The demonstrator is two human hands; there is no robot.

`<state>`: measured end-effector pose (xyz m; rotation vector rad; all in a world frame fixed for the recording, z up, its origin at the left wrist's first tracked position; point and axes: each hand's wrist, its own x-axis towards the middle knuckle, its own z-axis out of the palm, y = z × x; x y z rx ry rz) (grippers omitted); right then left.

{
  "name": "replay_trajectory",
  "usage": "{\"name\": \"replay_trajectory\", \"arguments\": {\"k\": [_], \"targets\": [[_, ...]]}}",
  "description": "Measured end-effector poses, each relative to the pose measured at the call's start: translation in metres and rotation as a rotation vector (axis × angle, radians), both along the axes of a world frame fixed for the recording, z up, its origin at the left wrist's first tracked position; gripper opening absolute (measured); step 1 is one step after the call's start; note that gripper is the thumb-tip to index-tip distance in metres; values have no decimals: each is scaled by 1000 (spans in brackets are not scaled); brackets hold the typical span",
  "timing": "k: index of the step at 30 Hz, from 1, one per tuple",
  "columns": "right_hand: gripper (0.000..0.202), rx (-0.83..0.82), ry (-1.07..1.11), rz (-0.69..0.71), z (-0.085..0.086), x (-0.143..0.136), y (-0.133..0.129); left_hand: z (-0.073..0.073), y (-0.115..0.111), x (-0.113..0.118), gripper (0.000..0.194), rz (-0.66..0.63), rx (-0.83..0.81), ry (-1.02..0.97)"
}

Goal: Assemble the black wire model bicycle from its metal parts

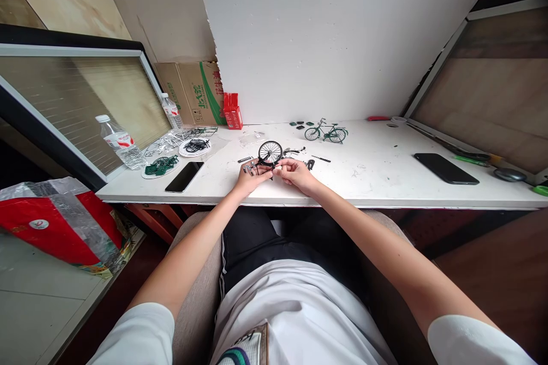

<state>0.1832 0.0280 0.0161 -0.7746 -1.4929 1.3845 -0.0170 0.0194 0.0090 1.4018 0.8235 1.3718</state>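
Note:
Near the front edge of the white table, my left hand (252, 178) is closed around a black model bicycle part with a spoked wheel (270, 153). The wheel stands up above my fingers. Small silvery pieces show at the left hand's fingers. My right hand (296, 174) meets it from the right, thumb and finger pinched together at the lower side of the wheel. What lies in that pinch is too small to make out. Just behind the hands lie loose black bicycle parts (295, 151) and a thin black tool or rod (321, 158).
A green model bicycle (326, 133) stands farther back. To the left are a phone (185, 177), plates of green parts (160, 166) and black parts (195, 146), and water bottles (122, 145). Another phone (445, 168) and a mouse (509, 174) lie right. A white board (342, 51) leans behind.

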Motion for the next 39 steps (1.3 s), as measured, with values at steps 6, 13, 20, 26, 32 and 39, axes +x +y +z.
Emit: {"name": "replay_trajectory", "arguments": {"k": [6, 13, 20, 26, 32, 39], "targets": [[46, -29, 8, -38, 2, -1, -1, 0, 0, 1, 52, 28, 10, -5], [47, -69, 4, -53, 5, -1, -3, 1, -1, 0, 46, 34, 31, 18], [46, -93, 7, 22, 8, 1, -2, 0, -1, 0, 47, 23, 23, 4], [46, -109, 20, 38, 8, 2, -1, 0, -1, 0, 47, 9, 26, 4], [41, -106, 20, 68, 7, 3, 0, -4, 1, -1, 48, -7, 1, -12], [43, -103, 21, 88, 4, 5, 2, -4, 2, -2, 48, -31, 20, 44]]}}
